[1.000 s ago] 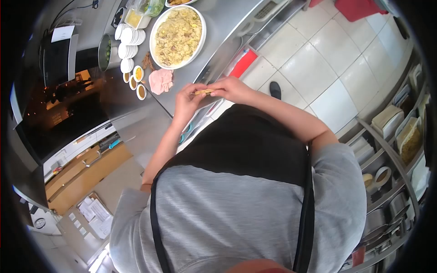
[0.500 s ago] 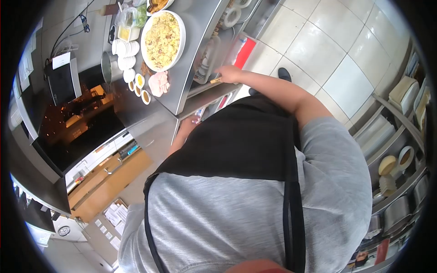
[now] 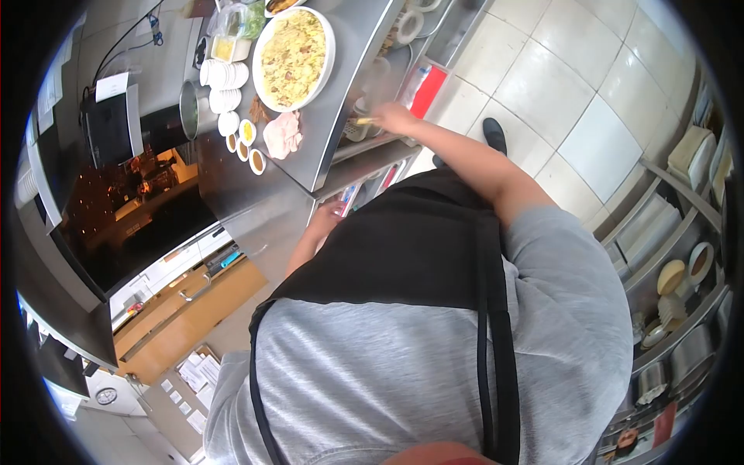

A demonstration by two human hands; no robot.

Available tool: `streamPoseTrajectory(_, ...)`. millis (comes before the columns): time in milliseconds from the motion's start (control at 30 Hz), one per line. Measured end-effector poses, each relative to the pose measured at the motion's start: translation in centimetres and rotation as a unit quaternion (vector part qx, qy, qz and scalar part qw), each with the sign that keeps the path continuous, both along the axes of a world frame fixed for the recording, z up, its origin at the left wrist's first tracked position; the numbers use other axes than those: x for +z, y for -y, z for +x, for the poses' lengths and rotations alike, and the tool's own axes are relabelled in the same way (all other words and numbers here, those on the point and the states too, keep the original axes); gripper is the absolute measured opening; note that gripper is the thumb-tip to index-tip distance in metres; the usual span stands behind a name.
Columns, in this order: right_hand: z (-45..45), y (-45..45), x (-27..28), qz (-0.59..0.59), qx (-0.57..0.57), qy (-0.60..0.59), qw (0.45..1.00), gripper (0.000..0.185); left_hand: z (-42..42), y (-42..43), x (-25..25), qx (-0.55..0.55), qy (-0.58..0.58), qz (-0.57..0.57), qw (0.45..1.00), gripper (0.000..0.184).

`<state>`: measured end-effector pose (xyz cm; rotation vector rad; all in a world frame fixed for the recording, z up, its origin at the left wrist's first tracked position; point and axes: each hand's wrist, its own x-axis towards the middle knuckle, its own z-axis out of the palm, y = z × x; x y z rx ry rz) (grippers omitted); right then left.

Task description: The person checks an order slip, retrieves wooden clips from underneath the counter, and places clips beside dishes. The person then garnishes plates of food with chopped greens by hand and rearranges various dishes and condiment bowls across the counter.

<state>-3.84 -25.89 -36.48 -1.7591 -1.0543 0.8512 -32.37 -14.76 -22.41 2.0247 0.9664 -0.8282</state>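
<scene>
My right hand (image 3: 395,120) reaches over an open refrigerated drawer under the counter, its fingers closed on a small yellowish item (image 3: 366,121) that is too blurred to name. Below its fingers lie clear and white containers (image 3: 358,133). My left hand (image 3: 327,215) is at a lower open drawer (image 3: 364,182) with red, white and blue packs. Its fingers look curled at the drawer's edge, and what they hold, if anything, is hidden. On the steel counter (image 3: 341,54) above stand a large white bowl of fried rice (image 3: 293,60) and a pile of pale pink sliced meat (image 3: 282,136).
White stacked dishes (image 3: 225,76), small sauce cups (image 3: 257,161) and a metal pot (image 3: 190,108) stand along the counter. A red-and-white pack (image 3: 428,93) lies in the drawer. Shelves with trays and bowls (image 3: 671,277) line the right side. Tiled floor (image 3: 542,70) lies between.
My right hand has shifted slightly toward the counter, over the containers, with the yellowish item. More of my left hand shows at the lower drawer. The whole view has shifted slightly.
</scene>
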Motion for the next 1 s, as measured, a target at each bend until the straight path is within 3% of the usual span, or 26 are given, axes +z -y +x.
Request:
streamPoseTrajectory(67, 0.6, 2.4, 0.5, 0.050, -0.089, -0.088, 0.991, 0.018, 1.8, 1.5, 2.0, -0.012, -0.007, 0.008, 1.000, 0.036)
streamPoseTrajectory(100, 0.7, 2.3, 0.1, 0.054, -0.081, -0.084, 0.992, 0.018, 2.5, 2.0, 3.0, -0.027, -0.016, 0.015, 0.999, 0.037)
streamPoseTrajectory(167, 0.3, 0.7, -1.0, 0.061, -0.154, -0.306, 0.937, 0.016, 3.4, 1.6, 3.9, -0.034, 0.011, 0.002, 0.999, 0.033)
streamPoseTrajectory(233, 0.2, -2.3, -1.5, 0.063, -0.128, -0.276, 0.951, 0.015, 6.0, 1.5, 6.9, 0.032, 0.062, -0.107, 0.992, 0.026)
streamPoseTrajectory(300, -0.5, -5.1, -2.8, 0.061, -0.105, -0.248, 0.961, 0.015, 8.4, -0.3, 8.8, 0.054, 0.119, -0.011, 0.991, 0.021)
streamPoseTrajectory(367, -0.9, -6.6, -4.4, 0.129, -0.149, -0.293, 0.936, 0.016, 10.5, -3.8, 9.4, 0.140, 0.170, 0.090, 0.971, 0.018)
streamPoseTrajectory(433, -0.5, -3.6, -1.1, 0.104, -0.141, -0.327, 0.929, 0.023, 12.5, -7.6, 9.3, 0.146, 0.188, 0.257, 0.937, 0.016)
streamPoseTrajectory(500, -0.5, -2.0, 0.2, 0.124, -0.191, -0.454, 0.862, 0.025, 15.1, -10.1, 8.9, 0.095, 0.202, 0.429, 0.875, 0.023)
streamPoseTrajectory(533, -0.5, -1.9, -1.6, 0.123, -0.190, -0.453, 0.862, 0.025, 16.2, -11.2, 8.3, 0.096, 0.203, 0.429, 0.875, 0.023)
streamPoseTrajectory(600, -0.8, -1.2, -4.6, 0.090, -0.166, -0.413, 0.891, 0.022, 18.2, -12.9, 6.6, 0.079, 0.102, 0.532, 0.837, 0.028)
streamPoseTrajectory(633, -0.6, -0.7, -4.2, 0.089, -0.174, -0.411, 0.891, 0.022, 18.8, -13.9, 5.5, 0.075, 0.107, 0.526, 0.840, 0.028)
streamPoseTrajectory(700, -1.3, 1.1, -3.0, 0.022, -0.146, -0.298, 0.943, 0.020, 19.5, -15.4, 3.9, 0.049, 0.091, 0.522, 0.847, 0.028)
streamPoseTrajectory(767, -1.9, 2.1, -1.4, 0.021, -0.115, -0.266, 0.957, 0.019, 20.3, -15.8, 3.6, 0.137, 0.108, 0.543, 0.822, 0.027)
streamPoseTrajectory(800, -2.3, 2.2, -1.3, 0.050, -0.100, -0.223, 0.968, 0.020, 19.6, -16.9, 2.8, 0.174, 0.236, 0.533, 0.794, 0.028)
streamPoseTrajectory(833, -2.4, 2.5, 0.1, 0.070, -0.084, -0.272, 0.956, 0.021, 19.0, -17.9, 2.6, 0.219, 0.392, 0.442, 0.776, 0.026)
streamPoseTrajectory(867, -2.2, 3.0, 2.4, 0.115, -0.043, -0.308, 0.943, 0.021, 19.4, -15.8, 4.0, 0.319, 0.475, 0.357, 0.738, 0.016)
streamPoseTrajectory(900, -1.9, 3.4, 5.1, 0.121, -0.037, -0.354, 0.927, 0.022, 18.8, -14.7, 5.2, 0.402, 0.467, 0.225, 0.755, 0.015)
streamPoseTrajectory(933, -1.6, 3.7, 7.7, 0.128, -0.032, -0.401, 0.907, 0.022, 17.7, -13.3, 5.5, 0.375, 0.519, 0.073, 0.764, 0.011)
streamPoseTrajectory(1000, -1.1, 4.0, 10.9, 0.180, -0.025, -0.469, 0.864, 0.028, 17.7, -5.3, 7.8, 0.321, 0.412, -0.205, 0.828, 0.008)
